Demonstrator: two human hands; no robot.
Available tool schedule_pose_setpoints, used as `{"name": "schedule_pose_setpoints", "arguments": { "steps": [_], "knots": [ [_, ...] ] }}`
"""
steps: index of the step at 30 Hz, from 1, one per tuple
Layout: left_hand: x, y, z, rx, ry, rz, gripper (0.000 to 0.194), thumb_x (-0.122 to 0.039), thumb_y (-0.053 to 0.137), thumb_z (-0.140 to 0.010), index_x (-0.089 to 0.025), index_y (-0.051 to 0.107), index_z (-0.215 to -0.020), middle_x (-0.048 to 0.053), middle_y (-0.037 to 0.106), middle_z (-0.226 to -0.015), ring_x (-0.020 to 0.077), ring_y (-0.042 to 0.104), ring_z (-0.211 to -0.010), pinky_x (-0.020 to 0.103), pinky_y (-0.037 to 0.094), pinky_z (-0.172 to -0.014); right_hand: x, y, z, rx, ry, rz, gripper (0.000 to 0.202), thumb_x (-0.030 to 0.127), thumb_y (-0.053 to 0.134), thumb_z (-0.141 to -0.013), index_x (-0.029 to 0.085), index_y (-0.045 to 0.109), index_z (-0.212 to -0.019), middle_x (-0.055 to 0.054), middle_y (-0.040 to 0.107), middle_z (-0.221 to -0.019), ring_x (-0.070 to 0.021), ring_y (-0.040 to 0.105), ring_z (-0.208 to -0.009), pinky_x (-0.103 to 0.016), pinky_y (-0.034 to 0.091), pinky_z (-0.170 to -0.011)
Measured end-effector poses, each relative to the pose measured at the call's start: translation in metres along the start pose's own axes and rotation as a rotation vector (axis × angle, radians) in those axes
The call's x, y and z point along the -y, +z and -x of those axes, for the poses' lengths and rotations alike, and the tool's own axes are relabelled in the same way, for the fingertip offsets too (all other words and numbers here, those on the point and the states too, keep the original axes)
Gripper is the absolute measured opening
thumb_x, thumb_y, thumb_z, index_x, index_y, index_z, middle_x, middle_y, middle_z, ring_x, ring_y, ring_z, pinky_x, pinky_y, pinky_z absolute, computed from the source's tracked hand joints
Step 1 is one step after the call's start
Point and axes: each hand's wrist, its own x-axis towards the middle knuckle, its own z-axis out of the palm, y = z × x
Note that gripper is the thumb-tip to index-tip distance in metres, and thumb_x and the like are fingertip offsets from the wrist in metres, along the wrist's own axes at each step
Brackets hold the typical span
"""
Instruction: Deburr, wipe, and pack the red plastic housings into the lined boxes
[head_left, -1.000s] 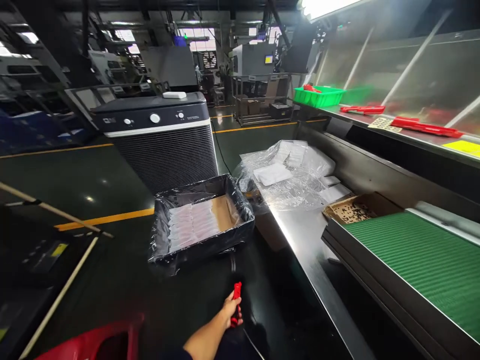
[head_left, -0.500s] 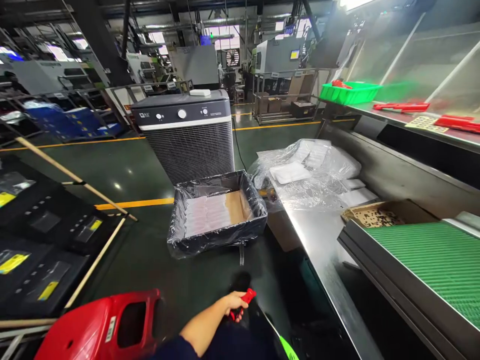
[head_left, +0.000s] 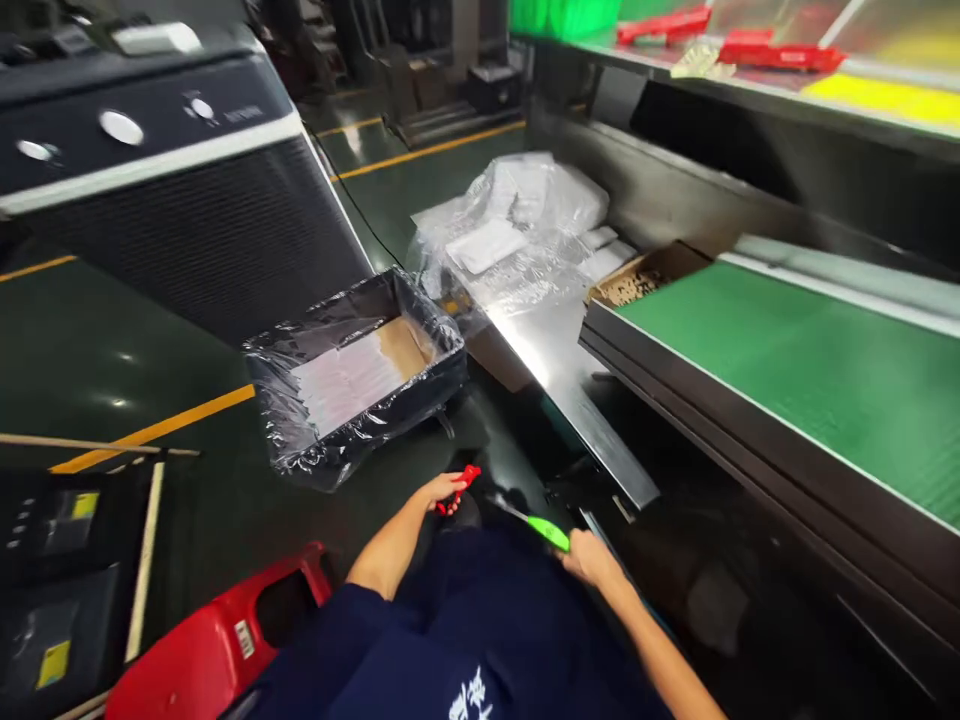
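Fingers of my left hand (head_left: 447, 492) are wrapped round a small red part (head_left: 469, 475), held low in front of my body. To its right, my right hand (head_left: 589, 556) is closed on the green handle (head_left: 550, 532) of a thin-bladed tool, whose metal shaft points up and left towards the red part. Tool and red part are apart. Beyond my hands stands a black crate (head_left: 442, 375) lined with clear plastic, with rows of pale wrapped pieces (head_left: 349, 380) and brown cardboard inside.
A green conveyor belt (head_left: 787, 370) runs along the right, beside a metal chute (head_left: 555, 370) bearing clear plastic bags (head_left: 525, 220). A red stool (head_left: 202, 640) stands at lower left, a black cooler (head_left: 195, 220) at upper left. Red parts (head_left: 780, 52) lie on the upper right shelf.
The view has swung right and down. My right hand has come into view on the green handle, of which only part showed before. My left hand still holds the red part.
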Motion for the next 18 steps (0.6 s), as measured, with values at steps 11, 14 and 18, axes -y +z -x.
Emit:
{"name": "schedule_pose_setpoints", "arguments": {
  "steps": [11, 14, 18],
  "knots": [
    [0.002, -0.027, -0.009, 0.046, 0.304, -0.868, 0.037, -0.032, 0.064, -0.092, -0.018, 0.056, -0.126, 0.009, 0.061, -0.116, 0.0250, 0.060, -0.105, 0.048, 0.049, -0.095, -0.014, -0.028, -0.011, 0.193, 0.070, 0.043, 0.038, 0.046, 0.062, -0.089, 0.011, 0.068, -0.103, -0.015, 0.071, -0.107, -0.0230, 0.068, -0.097, -0.036, 0.052, -0.083],
    [0.002, -0.019, -0.013, 0.024, 0.358, -0.997, 0.040, -0.034, 0.061, -0.094, -0.017, 0.053, -0.130, 0.010, 0.061, -0.116, 0.0252, 0.061, -0.104, 0.048, 0.049, -0.094, -0.011, -0.033, -0.015, 0.238, 0.036, 0.040, 0.036, 0.047, 0.062, -0.089, 0.013, 0.067, -0.097, -0.010, 0.071, -0.101, -0.0194, 0.067, -0.091, -0.037, 0.053, -0.082],
    [0.005, -0.009, -0.014, 0.038, 0.431, -1.053, 0.052, -0.033, 0.062, -0.093, -0.014, 0.046, -0.138, 0.012, 0.062, -0.114, 0.0266, 0.061, -0.103, 0.049, 0.048, -0.095, -0.007, -0.036, -0.022, 0.295, -0.011, 0.017, 0.035, 0.048, 0.063, -0.089, 0.013, 0.067, -0.092, -0.007, 0.071, -0.092, -0.0171, 0.067, -0.082, -0.035, 0.054, -0.078]
  ]
}}
